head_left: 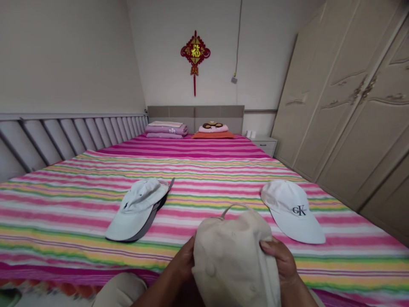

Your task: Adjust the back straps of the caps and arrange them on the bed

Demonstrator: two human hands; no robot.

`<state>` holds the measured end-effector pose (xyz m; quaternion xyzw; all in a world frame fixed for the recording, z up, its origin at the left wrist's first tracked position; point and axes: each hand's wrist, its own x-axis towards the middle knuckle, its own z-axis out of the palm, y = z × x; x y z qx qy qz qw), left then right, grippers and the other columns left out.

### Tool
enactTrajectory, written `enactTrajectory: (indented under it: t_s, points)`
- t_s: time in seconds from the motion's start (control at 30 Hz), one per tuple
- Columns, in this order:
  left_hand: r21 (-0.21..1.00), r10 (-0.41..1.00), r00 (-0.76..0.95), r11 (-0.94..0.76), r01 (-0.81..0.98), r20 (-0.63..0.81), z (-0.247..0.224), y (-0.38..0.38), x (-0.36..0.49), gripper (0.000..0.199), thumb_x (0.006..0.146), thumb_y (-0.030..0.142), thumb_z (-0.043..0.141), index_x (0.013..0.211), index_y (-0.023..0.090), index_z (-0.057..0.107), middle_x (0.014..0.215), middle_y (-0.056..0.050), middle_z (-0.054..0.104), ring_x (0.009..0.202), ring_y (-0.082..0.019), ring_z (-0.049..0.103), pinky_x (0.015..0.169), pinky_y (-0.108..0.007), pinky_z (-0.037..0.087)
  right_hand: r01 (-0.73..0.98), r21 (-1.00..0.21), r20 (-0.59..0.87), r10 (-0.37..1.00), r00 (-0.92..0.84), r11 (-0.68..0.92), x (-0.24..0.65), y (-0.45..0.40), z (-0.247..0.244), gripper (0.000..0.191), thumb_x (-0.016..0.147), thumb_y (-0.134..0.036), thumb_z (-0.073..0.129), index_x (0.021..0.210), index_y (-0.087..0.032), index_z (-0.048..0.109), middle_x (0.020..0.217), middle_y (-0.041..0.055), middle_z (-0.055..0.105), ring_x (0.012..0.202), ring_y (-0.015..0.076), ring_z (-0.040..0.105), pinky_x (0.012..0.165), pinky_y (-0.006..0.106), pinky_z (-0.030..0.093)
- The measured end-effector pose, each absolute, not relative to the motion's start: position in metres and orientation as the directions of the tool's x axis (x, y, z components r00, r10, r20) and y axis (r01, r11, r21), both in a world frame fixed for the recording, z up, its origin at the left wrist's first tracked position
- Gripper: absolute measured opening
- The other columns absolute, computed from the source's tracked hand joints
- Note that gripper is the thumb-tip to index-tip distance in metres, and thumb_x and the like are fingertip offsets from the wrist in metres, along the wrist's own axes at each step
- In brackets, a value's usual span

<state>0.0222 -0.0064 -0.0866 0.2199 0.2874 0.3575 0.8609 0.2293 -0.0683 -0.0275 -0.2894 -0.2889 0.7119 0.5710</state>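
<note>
A beige baseball cap point(234, 251) is held up close to me, over the near edge of the bed, its crown facing up and its back strap away from me. My left hand point(187, 258) grips the cap's left side, its fingertips hidden behind the fabric. On the other side my right hand point(283, 260) is closed on the cap, thumb on top. A white cap point(139, 209) lies to the left on the striped bedspread, stacked on a dark grey cap point(147, 226). To the right lies another white cap point(287, 207) with black letters on its front.
The bed with its striped bedspread point(204, 177) fills the middle. Folded bedding point(168, 129) and a pillow stack point(213, 129) lie by the headboard point(220, 114). A railing point(79, 134) runs along the left; a wardrobe point(345, 102) and nightstand point(263, 145) stand right.
</note>
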Motion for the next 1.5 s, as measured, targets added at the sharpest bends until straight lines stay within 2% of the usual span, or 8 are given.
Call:
enactTrajectory:
  t_s: [0.23,0.4,0.57,0.77,1.0,1.2,1.37,1.5]
  points:
    - [0.649,0.773,0.634,0.492,-0.58,-0.02,-0.051,0.003,0.014,0.032,0.042,0.015,0.073,0.073,0.012,0.064,0.056,-0.004,0.065,0.072,-0.028,0.064,0.074,-0.039,0.047,-0.607,-0.782,-0.088,0.989,-0.117,-0.141,0.251,-0.083,-0.052,0.032,0.049,-0.029,0.071,0.079,-0.018,0.068,0.076,0.0119,0.07,0.079,0.0329,0.063,0.077,0.045,0.045]
    - [0.666,0.729,0.682,0.534,-0.521,-0.052,-0.05,0.004,0.013,0.051,0.044,0.013,0.07,0.094,0.01,0.061,0.075,-0.011,0.068,0.086,-0.032,0.061,0.074,-0.039,0.047,-0.503,-0.851,-0.118,0.988,-0.096,-0.151,0.258,-0.096,-0.057,0.043,0.053,-0.054,0.066,0.082,-0.023,0.067,0.071,0.0099,0.069,0.069,0.0298,0.064,0.067,0.043,0.047]
    - [0.706,0.693,0.72,0.526,-0.474,-0.033,-0.046,0.002,0.011,0.038,0.051,0.025,0.073,0.082,0.006,0.065,0.072,-0.013,0.067,0.074,-0.027,0.063,0.068,-0.032,0.047,-0.521,-0.838,-0.078,0.981,-0.179,-0.162,0.25,-0.097,-0.047,0.026,0.05,-0.032,0.074,0.071,-0.02,0.064,0.061,0.003,0.063,0.06,0.0199,0.06,0.061,0.031,0.045]
    - [0.84,0.703,0.71,0.415,-0.35,-0.051,-0.026,-0.001,0.005,0.015,0.053,0.012,0.07,0.066,0.008,0.065,0.06,-0.007,0.064,0.051,-0.014,0.057,0.052,-0.023,0.042,-0.543,-0.832,0.005,0.975,-0.22,-0.118,0.239,-0.099,-0.046,0.025,0.051,-0.03,0.074,0.054,-0.017,0.054,0.054,-0.0006,0.051,0.053,0.0131,0.048,0.054,0.025,0.04]
    - [0.88,0.659,0.75,0.387,-0.275,-0.055,-0.006,-0.006,0.001,0.026,0.05,0.022,0.074,0.07,0.009,0.063,0.062,-0.005,0.063,0.052,-0.011,0.056,0.05,-0.021,0.041,-0.589,-0.775,0.018,0.924,-0.382,-0.228,0.239,-0.106,-0.053,0.032,0.052,-0.035,0.075,0.072,-0.014,0.06,0.056,0.0009,0.053,0.049,0.0101,0.046,0.047,0.02,0.034]
    - [0.856,0.628,0.774,0.442,-0.267,-0.082,0.004,-0.015,0.003,0.022,0.052,0.018,0.074,0.068,0.01,0.061,0.059,-0.004,0.062,0.049,-0.011,0.056,0.048,-0.02,0.042,-0.611,-0.767,0.13,0.885,-0.447,-0.195,0.234,-0.107,-0.041,0.015,0.06,-0.021,0.069,0.069,-0.015,0.059,0.062,0.0027,0.057,0.053,0.0106,0.05,0.049,0.02,0.035]
    - [0.845,0.614,0.784,0.465,-0.262,-0.094,0.009,-0.018,0.005,0.018,0.055,0.017,0.072,0.066,0.009,0.06,0.059,-0.004,0.061,0.049,-0.009,0.055,0.048,-0.019,0.041,-0.533,-0.774,0.091,0.773,-0.628,-0.341,0.232,-0.104,-0.033,0.052,0.058,-0.036,0.073,0.101,-0.012,0.058,0.084,0.0116,0.065,0.071,0.0158,0.059,0.06,0.021,0.039]
    - [0.847,0.603,0.791,0.471,-0.248,-0.104,0.01,-0.019,0.006,0.019,0.052,0.014,0.073,0.066,0.009,0.061,0.057,-0.003,0.061,0.047,-0.009,0.054,0.047,-0.019,0.041,-0.507,-0.809,0.091,0.79,-0.606,-0.296,0.231,-0.102,-0.033,0.041,0.065,-0.036,0.069,0.096,-0.009,0.061,0.08,0.0117,0.066,0.061,0.0079,0.057,0.053,0.014,0.036]
